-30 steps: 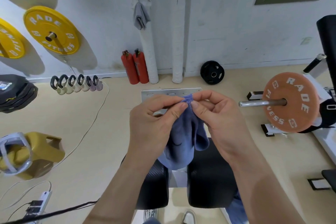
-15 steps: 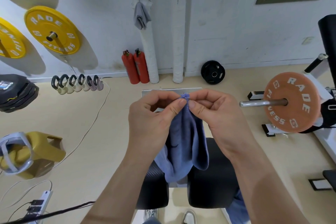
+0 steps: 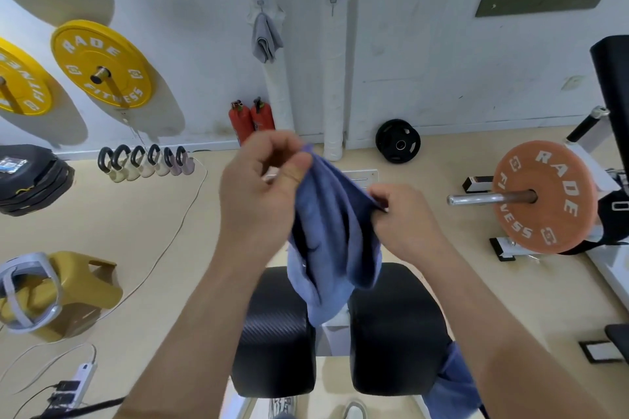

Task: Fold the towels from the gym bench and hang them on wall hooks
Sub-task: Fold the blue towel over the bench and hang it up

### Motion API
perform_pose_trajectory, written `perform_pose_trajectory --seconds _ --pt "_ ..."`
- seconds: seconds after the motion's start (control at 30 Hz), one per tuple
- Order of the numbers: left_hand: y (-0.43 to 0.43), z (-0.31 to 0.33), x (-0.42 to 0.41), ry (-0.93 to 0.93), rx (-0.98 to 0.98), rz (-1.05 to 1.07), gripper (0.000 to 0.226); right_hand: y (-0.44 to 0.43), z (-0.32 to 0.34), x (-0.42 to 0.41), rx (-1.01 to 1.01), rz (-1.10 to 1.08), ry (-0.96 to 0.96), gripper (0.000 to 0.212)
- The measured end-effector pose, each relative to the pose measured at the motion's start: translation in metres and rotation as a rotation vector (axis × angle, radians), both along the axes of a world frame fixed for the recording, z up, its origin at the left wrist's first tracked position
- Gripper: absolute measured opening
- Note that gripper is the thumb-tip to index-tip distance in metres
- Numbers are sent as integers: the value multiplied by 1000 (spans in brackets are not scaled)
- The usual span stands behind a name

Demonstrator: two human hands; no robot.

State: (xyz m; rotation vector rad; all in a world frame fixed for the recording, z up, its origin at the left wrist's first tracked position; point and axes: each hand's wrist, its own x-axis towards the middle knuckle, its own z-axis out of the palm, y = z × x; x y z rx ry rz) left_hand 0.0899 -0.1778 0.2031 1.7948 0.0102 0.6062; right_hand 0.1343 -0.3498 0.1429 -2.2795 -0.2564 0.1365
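Observation:
A blue towel point(image 3: 335, 241) hangs doubled over between my hands above the black gym bench point(image 3: 394, 326). My left hand point(image 3: 262, 187) pinches its top corner, raised higher. My right hand point(image 3: 405, 218) pinches the towel's right edge, lower and to the right. Another blue towel point(image 3: 452, 381) lies on the bench's right side, partly hidden by my right forearm. A grey folded towel point(image 3: 265, 37) hangs from the left wall hook point(image 3: 260, 3). The right wall hook point(image 3: 333, 3) is bare.
Two red extinguishers point(image 3: 252, 119) and a small black plate point(image 3: 397, 145) stand by the wall. An orange plate on a bar point(image 3: 541, 204) sits at the right. Kettlebells point(image 3: 146, 163), yellow wall plates point(image 3: 102, 65), a yellow stool point(image 3: 68, 289) and cables lie left.
My hands, which pinched the towel's top together, have parted: the left rose up-left, the right slid down-right along the edge. The towel spread wider between them.

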Motion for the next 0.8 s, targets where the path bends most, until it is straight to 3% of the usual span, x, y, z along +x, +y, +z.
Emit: perform_pose_trajectory --seconds 0.07,0.1,0.23,0.33,0.57,0.8 --pt "25 3 13 -55 -12 94 18 -22 -26 15 -308 -10 118 24" --pt "38 0 20 -48 4 140 20 -35 -35 20 -355 -23 218 27" --pt "81 -47 40 193 -55 211 23 -70 -26 39 -153 -109 539 24" --pt "95 -77 41 324 -179 195 23 -79 -6 56 -199 -44 622 22" --pt "118 -107 62 482 -152 252 19 -41 -8 99 -72 -133 719 26" --pt "157 -102 134 438 -524 241 11 21 -9 166 331 -449 393 30"
